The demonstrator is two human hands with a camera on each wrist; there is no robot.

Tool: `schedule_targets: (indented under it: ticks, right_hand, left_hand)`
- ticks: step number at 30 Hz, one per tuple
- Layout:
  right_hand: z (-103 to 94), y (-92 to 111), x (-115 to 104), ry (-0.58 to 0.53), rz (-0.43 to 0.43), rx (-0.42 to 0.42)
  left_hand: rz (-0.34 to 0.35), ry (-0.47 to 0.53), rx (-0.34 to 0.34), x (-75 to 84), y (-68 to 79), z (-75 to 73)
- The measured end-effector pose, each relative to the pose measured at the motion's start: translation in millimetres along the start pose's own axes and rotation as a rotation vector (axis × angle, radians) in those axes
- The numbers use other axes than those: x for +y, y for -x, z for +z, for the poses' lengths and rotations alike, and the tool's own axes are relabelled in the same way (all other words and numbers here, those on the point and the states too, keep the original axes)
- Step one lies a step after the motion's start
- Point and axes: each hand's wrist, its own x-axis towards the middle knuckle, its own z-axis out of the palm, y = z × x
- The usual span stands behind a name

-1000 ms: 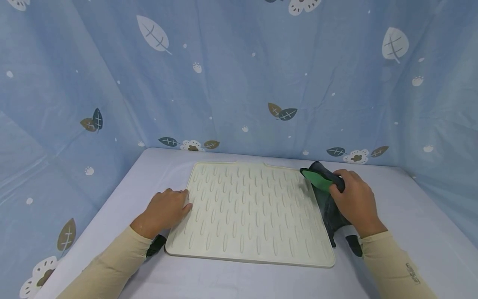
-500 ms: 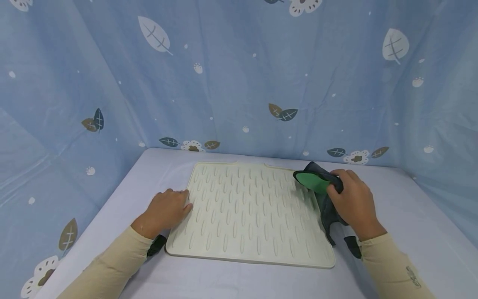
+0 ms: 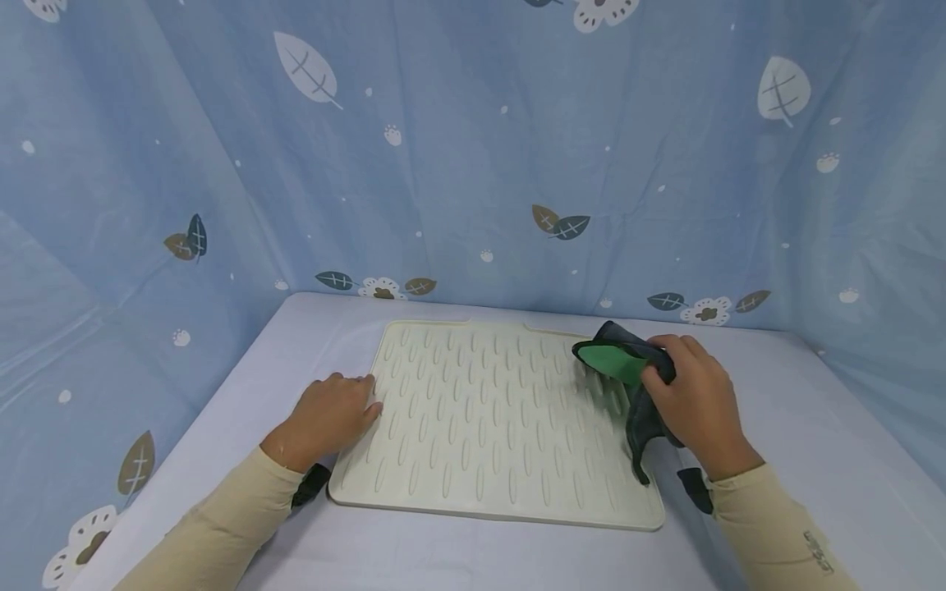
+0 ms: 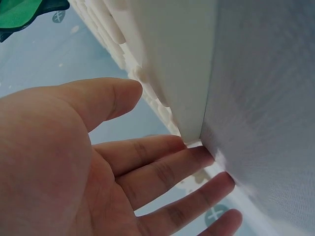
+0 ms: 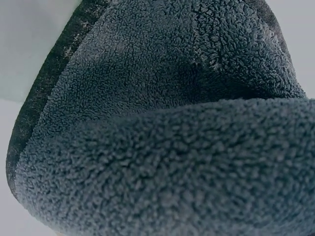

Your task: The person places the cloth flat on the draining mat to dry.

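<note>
A cream drying mat [image 3: 473, 435] with rows of raised oval ribs lies on the white-covered table. At its left edge rests my left hand [image 3: 325, 414], the thumb over the top; the left wrist view shows its fingers [image 4: 162, 172] extended, tips right by the mat's side [image 4: 177, 64]. My right hand [image 3: 695, 402] pinches a cloth [image 3: 609, 361], green on one side and dark grey on the other, above the mat's right part. Part of the cloth hangs down past the mat's right edge. Its grey fleecy pile [image 5: 157, 162] and dark border fill the right wrist view.
Blue patterned fabric [image 3: 458, 164] walls in the table at the back and sides. White table cover [image 3: 805, 410] surrounds the mat. Dark straps [image 3: 696, 491] sit at both wrists, beside beige sleeves [image 3: 776, 525].
My right hand has shifted slightly left, carrying the cloth further over the mat's right part; its hanging end has swung left too. The left hand and the mat stay in place.
</note>
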Motion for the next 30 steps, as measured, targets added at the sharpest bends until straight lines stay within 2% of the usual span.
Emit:
schedule_targets:
  ticks: [8, 30]
  right_hand:
    - [-1.7, 0.0, -8.3, -0.010, -0.013, -0.002]
    - [-9.0, 1.9, -29.9, -0.044, -0.114, 0.032]
  left_hand:
    - [0.006, 0.001, 0.017, -0.2, 0.5, 0.1]
    - [-0.013, -0.014, -0.014, 2.0, 0.7, -2.3]
